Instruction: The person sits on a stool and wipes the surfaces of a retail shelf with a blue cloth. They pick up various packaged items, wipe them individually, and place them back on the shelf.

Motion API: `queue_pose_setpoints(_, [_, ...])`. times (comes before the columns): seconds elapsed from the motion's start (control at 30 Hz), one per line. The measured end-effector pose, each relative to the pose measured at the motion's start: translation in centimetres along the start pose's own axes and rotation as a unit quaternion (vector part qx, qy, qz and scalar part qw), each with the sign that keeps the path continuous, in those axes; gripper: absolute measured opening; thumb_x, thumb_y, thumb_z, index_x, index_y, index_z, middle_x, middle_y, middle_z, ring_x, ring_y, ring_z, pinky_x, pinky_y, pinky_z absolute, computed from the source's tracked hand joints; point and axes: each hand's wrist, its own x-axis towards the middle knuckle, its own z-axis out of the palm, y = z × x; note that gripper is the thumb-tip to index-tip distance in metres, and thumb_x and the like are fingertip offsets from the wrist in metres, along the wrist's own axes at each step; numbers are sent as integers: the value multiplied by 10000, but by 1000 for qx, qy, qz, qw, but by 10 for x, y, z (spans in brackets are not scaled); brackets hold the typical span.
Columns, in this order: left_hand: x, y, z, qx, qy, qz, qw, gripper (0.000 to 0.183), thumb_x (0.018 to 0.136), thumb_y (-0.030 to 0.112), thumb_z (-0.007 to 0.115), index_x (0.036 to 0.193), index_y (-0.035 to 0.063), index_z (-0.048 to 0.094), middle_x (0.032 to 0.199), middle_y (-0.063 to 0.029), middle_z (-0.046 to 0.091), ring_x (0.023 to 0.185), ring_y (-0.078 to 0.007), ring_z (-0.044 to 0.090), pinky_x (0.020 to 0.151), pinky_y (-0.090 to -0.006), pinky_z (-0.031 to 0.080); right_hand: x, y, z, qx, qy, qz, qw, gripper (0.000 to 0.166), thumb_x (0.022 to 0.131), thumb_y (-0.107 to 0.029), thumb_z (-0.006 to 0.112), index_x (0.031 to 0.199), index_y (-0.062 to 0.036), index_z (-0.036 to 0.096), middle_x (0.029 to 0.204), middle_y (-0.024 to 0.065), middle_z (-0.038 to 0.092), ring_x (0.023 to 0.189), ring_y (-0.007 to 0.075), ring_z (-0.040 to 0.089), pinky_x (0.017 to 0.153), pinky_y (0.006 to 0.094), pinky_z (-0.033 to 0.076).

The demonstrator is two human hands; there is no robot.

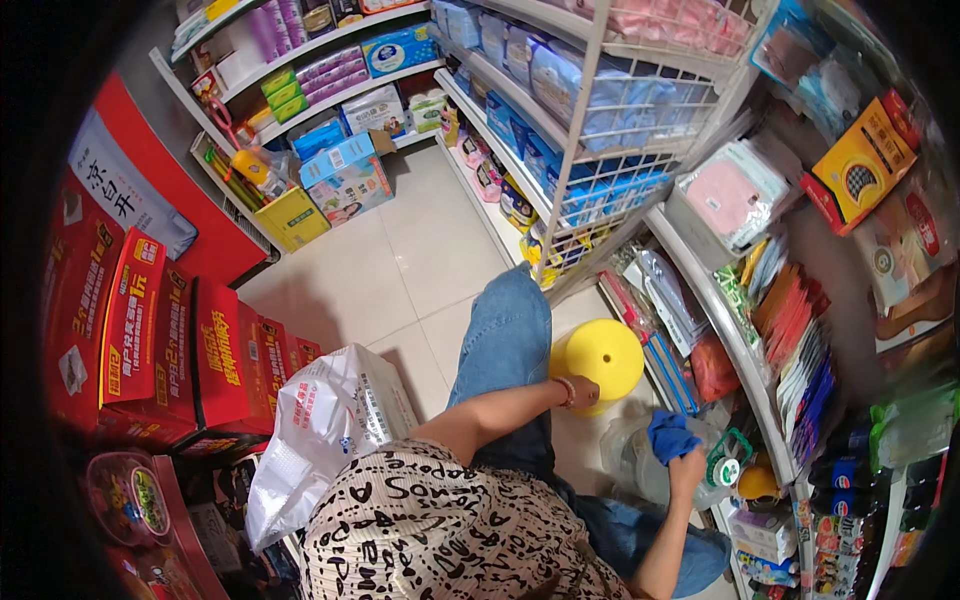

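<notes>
My left hand (583, 391), with a beaded bracelet at its wrist, grips the near edge of a yellow round plastic stool (604, 356). The stool's top has a small hole in its middle. A bunched blue cloth (671, 436) is held in my right hand (685, 469). That hand is above a clear plastic jug (637, 454) on the floor. Just right of the cloth is a white cap (726, 471) with a green handle (731, 448). My knees in blue jeans are bent on either side of the stool and jug.
Shelves of packaged goods (765, 420) curve along the right. A white wire rack (630, 135) stands ahead. Stacked red cartons (225, 352) and a white plastic bag (319, 427) are on my left. Cardboard boxes (349, 180) sit on the tiled floor (382, 262) further off.
</notes>
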Motion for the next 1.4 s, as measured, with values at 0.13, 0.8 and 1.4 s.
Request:
queue_pose_setpoints(0.13, [9, -11, 12, 29, 70, 43, 996, 192, 803, 192, 526, 904, 65, 630, 911, -144, 647, 862, -301, 618, 743, -390, 473, -4, -64, -3, 467, -13, 158, 870, 195, 808, -86, 595, 989, -101, 525, 797, -7, 540, 697, 111, 570, 508, 240, 471])
queue_pose_setpoints(0.8, [-18, 82, -37, -428, 29, 131, 894, 386, 851, 200, 569, 1211, 69, 523, 1195, -80, 519, 1111, -216, 514, 875, -347, 460, -12, -39, 67, -82, 59, -71, 992, 316, 689, -163, 639, 980, -43, 600, 922, 177, 562, 876, 354, 552, 772, 403, 455])
queue_pose_setpoints(1.4, [-39, 156, -84, -529, -80, -7, 845, 494, 948, 412, 432, 1363, 147, 394, 1308, -42, 473, 1181, -165, 461, 926, -364, 411, -31, -115, 47, -76, 40, -182, 980, 419, 693, -80, 593, 1106, -130, 541, 1028, 109, 596, 924, 313, 589, 780, 388, 482])
